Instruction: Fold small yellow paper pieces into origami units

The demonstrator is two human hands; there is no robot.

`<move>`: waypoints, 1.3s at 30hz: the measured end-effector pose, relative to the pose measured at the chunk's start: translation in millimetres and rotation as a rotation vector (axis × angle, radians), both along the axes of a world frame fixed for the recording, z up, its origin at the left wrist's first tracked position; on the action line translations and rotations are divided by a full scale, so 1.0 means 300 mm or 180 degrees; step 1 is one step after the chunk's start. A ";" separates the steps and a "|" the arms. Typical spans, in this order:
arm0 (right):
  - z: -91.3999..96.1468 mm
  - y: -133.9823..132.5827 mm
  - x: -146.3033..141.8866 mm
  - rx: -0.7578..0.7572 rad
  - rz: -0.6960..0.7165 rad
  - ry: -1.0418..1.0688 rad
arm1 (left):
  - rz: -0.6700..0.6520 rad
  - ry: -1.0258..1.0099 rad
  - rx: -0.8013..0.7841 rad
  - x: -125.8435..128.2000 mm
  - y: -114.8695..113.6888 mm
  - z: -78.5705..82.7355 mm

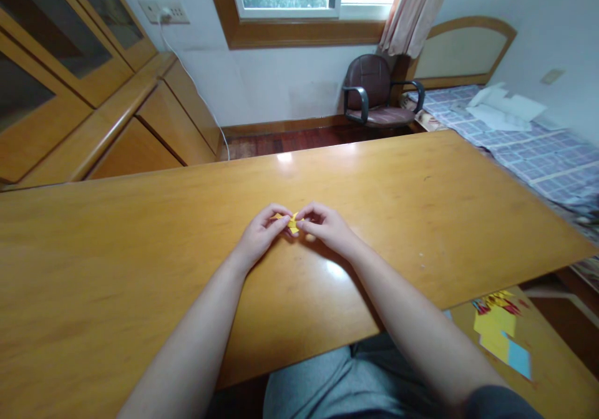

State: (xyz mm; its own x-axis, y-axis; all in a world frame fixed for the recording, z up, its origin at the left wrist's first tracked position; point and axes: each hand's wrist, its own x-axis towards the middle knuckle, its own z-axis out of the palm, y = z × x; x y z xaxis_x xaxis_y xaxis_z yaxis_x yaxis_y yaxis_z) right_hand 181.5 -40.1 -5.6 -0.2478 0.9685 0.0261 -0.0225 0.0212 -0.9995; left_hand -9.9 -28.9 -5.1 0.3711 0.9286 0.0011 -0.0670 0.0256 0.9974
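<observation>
Between my two hands, just above the middle of the wooden table (163, 238), is a small piece of folded yellow paper (293, 223). My left hand (266, 229) pinches its left side between thumb and fingers. From the other side, my right hand (324, 224) grips the right part with thumb and fingertips. Flat points of the paper stick out between the fingers. Much of it is covered by my fingertips, so its full shape cannot be made out.
At the lower right, a lower surface holds yellow sheets (496, 328), a light blue sheet (519, 360) and a pile of yellow and red pieces (498, 302). Beyond the table are an office chair (369, 91), a bed (538, 151) and a wooden cabinet (116, 120).
</observation>
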 end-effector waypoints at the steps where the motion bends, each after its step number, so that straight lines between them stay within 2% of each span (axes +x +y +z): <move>1: 0.000 0.002 0.001 -0.0066 0.0001 0.0114 | 0.0037 -0.0012 -0.0016 0.001 0.000 0.001; 7: -0.003 0.010 0.007 -0.0271 0.0007 0.0587 | 0.0132 0.0012 -0.0086 0.004 0.000 0.000; 15: -0.006 0.013 0.006 -0.0488 -0.0053 0.0844 | 0.0265 0.0110 0.0185 0.006 0.006 -0.005; 19: -0.005 0.019 0.004 -0.0704 -0.0181 0.1147 | 0.0188 0.0208 0.0484 0.006 0.002 0.003; 25: -0.001 0.026 0.007 -0.0971 -0.0125 0.1443 | 0.0060 0.0438 0.1277 -0.008 0.007 -0.002; 32: 0.004 0.027 0.013 -0.1213 -0.0121 0.1430 | 0.0185 0.0633 0.1384 -0.014 0.001 -0.003; 39: -0.004 0.013 0.006 -0.0863 -0.0064 0.1070 | 0.0384 0.0669 0.1431 -0.009 -0.001 0.009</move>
